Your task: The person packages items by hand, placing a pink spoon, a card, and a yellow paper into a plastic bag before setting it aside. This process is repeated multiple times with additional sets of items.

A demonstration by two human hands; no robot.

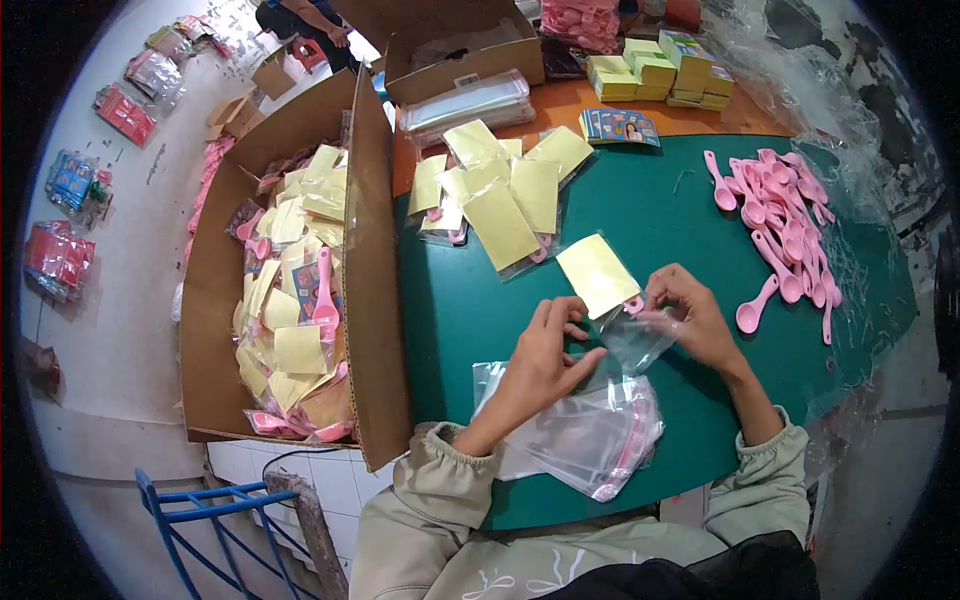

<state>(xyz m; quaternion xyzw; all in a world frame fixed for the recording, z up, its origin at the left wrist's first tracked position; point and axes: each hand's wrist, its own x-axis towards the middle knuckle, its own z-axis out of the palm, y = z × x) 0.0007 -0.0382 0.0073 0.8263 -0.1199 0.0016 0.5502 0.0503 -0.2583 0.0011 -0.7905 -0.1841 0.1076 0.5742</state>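
Card and spoon handled with a clear bag, green table.
The yellow card (597, 275) is set just beyond the fingertips, the pink spoon's end (634, 305) shown at its lower edge. Bagging seems in hand; slack film needs to be held taut and straight. The clear bag (637, 343) is pinched by the right hand (692, 318); the left hand (545, 355) is half open beside it, contact unclear.

Yellow card (597, 275), rectangular, aslant above green tabletop (450, 300); pink spoon handle (634, 304), holed end visible at card's lower edge; clear plastic film (640, 345), crumpled, beside same edge
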